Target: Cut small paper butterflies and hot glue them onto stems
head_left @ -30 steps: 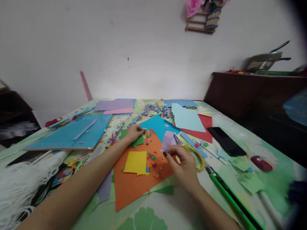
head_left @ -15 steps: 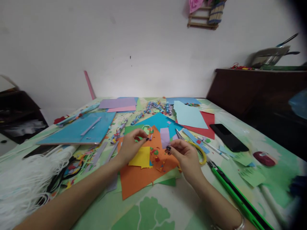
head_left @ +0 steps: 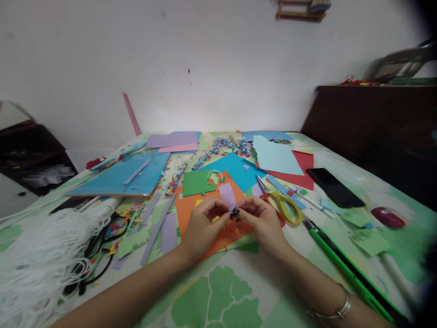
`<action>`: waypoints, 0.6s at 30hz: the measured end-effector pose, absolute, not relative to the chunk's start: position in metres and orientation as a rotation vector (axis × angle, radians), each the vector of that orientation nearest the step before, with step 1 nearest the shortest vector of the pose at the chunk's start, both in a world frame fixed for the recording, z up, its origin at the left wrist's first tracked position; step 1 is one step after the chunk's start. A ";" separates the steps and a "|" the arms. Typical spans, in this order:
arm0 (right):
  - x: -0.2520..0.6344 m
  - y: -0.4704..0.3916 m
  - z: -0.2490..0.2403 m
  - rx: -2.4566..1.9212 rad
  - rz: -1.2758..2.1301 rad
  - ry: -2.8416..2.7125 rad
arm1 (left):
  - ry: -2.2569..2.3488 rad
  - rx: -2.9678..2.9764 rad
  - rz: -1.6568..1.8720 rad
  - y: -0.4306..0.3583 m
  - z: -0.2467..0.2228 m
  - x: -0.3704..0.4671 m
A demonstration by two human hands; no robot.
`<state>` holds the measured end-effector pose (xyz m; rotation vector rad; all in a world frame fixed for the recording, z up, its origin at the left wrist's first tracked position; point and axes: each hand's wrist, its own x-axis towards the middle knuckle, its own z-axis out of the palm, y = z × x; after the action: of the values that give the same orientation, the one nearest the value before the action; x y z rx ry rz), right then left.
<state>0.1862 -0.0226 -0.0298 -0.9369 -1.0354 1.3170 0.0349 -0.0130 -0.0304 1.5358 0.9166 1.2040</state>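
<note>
Purple paper (head_left: 227, 193) pokes up from the fingertips in the head view, over the orange sheet (head_left: 187, 222), near the middle of the table (head_left: 276, 294) but a bit closer to its front edge. The left hand (head_left: 205, 225) and the right hand (head_left: 268, 223) come close together, and each one has its thumb and pointer finger pinched almost shut on the near end of the paper. Two pinches side by side seem a good way to stop something so thin and floppy from slipping. The hands hide that end, so I can't tell if it is folded. The orange sheet lies under the hands with little scraps on it, so it may work like a mat. The scissors (head_left: 262, 184) lie open just past the right hand, and the green cutter (head_left: 341, 265) slants down toward the table's front right corner. Both seem easy for that hand to reach. The white string (head_left: 43, 257) sits in a big heap at the front left corner, maybe so it won't get tangled in the small pieces.
</note>
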 end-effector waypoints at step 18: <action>0.251 -0.006 0.001 -0.738 0.907 -0.612 | 1.196 1.438 1.459 0.014 -0.015 0.008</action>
<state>0.2510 -0.0059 0.0007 -0.7383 -0.6120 0.9068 0.0079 0.0137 -0.0149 1.4383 1.1958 1.4592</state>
